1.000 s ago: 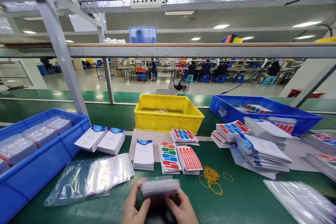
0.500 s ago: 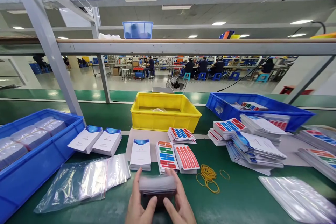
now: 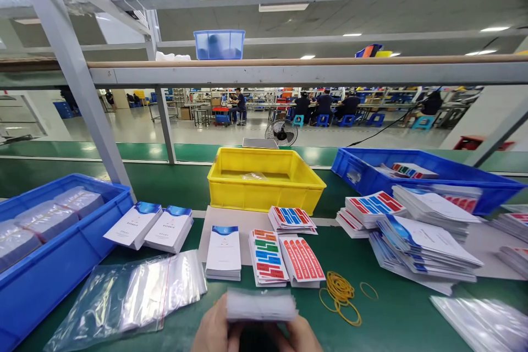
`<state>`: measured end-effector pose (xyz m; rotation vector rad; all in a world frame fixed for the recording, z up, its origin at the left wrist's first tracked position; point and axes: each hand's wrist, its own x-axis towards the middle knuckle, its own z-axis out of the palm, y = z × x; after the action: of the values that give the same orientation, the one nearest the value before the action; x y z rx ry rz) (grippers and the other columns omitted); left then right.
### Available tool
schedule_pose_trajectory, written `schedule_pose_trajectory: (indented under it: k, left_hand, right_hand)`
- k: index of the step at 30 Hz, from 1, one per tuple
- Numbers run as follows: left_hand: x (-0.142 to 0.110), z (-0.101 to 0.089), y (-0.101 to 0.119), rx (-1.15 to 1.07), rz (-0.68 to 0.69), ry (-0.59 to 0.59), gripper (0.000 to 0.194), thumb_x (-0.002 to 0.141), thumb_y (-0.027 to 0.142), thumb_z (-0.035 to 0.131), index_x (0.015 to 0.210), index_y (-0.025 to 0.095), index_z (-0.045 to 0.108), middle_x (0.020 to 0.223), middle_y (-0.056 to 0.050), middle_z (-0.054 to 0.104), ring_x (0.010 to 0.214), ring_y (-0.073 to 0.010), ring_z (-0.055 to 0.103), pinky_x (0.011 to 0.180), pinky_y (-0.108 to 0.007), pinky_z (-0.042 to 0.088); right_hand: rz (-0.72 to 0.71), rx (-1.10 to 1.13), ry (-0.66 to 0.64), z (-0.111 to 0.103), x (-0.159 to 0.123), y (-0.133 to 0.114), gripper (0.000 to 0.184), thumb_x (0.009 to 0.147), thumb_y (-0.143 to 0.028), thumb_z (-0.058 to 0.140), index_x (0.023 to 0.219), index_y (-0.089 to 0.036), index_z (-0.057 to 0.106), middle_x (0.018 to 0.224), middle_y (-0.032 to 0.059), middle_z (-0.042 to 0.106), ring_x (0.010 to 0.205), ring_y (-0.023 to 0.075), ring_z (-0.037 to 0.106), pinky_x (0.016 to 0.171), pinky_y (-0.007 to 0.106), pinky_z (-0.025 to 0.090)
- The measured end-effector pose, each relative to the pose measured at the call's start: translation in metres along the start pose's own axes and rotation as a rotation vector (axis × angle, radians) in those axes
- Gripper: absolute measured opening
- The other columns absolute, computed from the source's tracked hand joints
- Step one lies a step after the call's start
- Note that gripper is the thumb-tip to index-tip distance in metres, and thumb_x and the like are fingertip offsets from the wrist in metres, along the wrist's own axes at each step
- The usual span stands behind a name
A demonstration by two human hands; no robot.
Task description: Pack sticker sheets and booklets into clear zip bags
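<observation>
A stack of thin translucent plastic sheets [image 3: 261, 307] is upright between my two hands at the bottom centre, slightly blurred. My left hand [image 3: 214, 325] grips its left side and my right hand [image 3: 303, 334] its right side, with the thumbs low and partly out of frame. Just beyond lie a stack of white booklets with blue tops [image 3: 223, 253], a stack of multicoloured printed cards [image 3: 269, 258] and a stack of red-striped cards [image 3: 302, 261]. Yellow rubber bands [image 3: 339, 290] are to the right of my hands. Clear plastic bags [image 3: 144, 294] lie to the left.
A blue bin [image 3: 88, 242] at left holds banded translucent stacks. Behind the cards stands a yellow bin [image 3: 264, 192]. Another blue bin [image 3: 367, 176] and piled booklets [image 3: 421, 247] occupy the right. A metal shelf bar [image 3: 289, 74] crosses above the green table [image 3: 371, 335].
My hands have moved down and slightly right with the stack of plastic sheets, which now shows more of its pale edge. The whole view has shifted a little.
</observation>
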<state>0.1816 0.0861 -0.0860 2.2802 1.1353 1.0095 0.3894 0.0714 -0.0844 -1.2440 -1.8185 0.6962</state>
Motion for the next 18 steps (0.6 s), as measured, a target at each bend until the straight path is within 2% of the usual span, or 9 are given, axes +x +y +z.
schedule_pose_trajectory:
  k: [1,3,6,8,12,15,18]
  left_hand:
    - [0.014,-0.009,0.008,-0.015,0.06,0.006,0.034,0.079,0.016,0.043,0.113,0.017,0.047,0.106,-0.014,0.06,0.097,-0.0234,0.059,0.08,-0.034,0.051]
    - [0.048,-0.025,0.021,-0.036,0.05,0.074,0.027,0.08,0.015,0.041,0.106,0.018,0.05,0.101,-0.012,0.062,0.093,-0.0218,0.06,0.079,-0.034,0.051]
    - [0.108,-0.042,0.023,-0.007,0.024,0.12,0.027,0.08,0.019,0.043,0.107,0.017,0.047,0.101,-0.011,0.061,0.095,-0.0225,0.058,0.081,-0.035,0.048]
    - [0.148,-0.047,0.013,0.036,-0.061,0.112,0.027,0.079,0.018,0.045,0.106,0.018,0.047,0.103,-0.01,0.06,0.096,-0.0217,0.057,0.083,-0.034,0.046]
    - [0.21,-0.045,-0.02,0.059,-0.126,0.1,0.033,0.074,0.011,0.049,0.107,0.016,0.047,0.103,-0.009,0.06,0.096,-0.021,0.056,0.084,-0.031,0.044]
    - [0.235,-0.035,-0.045,0.077,-0.194,0.088,0.038,0.073,0.009,0.048,0.11,0.014,0.046,0.103,-0.011,0.06,0.098,-0.022,0.056,0.085,-0.032,0.043]
    - [0.246,-0.019,-0.068,0.086,-0.253,0.06,0.04,0.073,0.01,0.049,0.113,0.014,0.046,0.104,-0.012,0.061,0.099,-0.022,0.056,0.084,-0.03,0.043]
  right_hand:
    - [-0.045,-0.028,0.035,-0.006,0.009,-0.003,0.024,0.08,-0.029,0.047,0.089,-0.018,0.066,0.086,0.0099,0.068,0.081,0.0238,0.063,0.073,0.031,0.051]
    - [-0.115,-0.073,0.122,-0.019,0.035,-0.009,0.026,0.08,-0.03,0.048,0.094,-0.018,0.065,0.091,0.0104,0.067,0.086,0.0241,0.062,0.077,0.033,0.049]
    - [-0.048,-0.085,0.128,-0.038,0.089,-0.013,0.026,0.08,-0.031,0.047,0.094,-0.016,0.063,0.089,0.0093,0.066,0.085,0.0227,0.061,0.077,0.033,0.048]
    - [0.107,-0.082,0.145,-0.046,0.13,-0.009,0.02,0.077,-0.029,0.049,0.084,-0.015,0.062,0.082,0.0078,0.066,0.079,0.0219,0.061,0.072,0.031,0.048]
    - [0.201,-0.109,0.155,-0.049,0.198,0.01,0.017,0.073,-0.015,0.051,0.086,-0.014,0.061,0.086,0.0072,0.066,0.083,0.0197,0.061,0.074,0.027,0.046]
    - [0.288,-0.149,0.158,-0.044,0.231,0.031,0.017,0.07,-0.01,0.056,0.086,-0.013,0.062,0.089,0.0095,0.065,0.089,0.021,0.059,0.079,0.03,0.043]
    - [0.367,-0.148,0.14,-0.036,0.251,0.053,0.016,0.075,-0.013,0.059,0.09,-0.011,0.06,0.089,0.0072,0.063,0.085,0.0175,0.059,0.079,0.032,0.045]
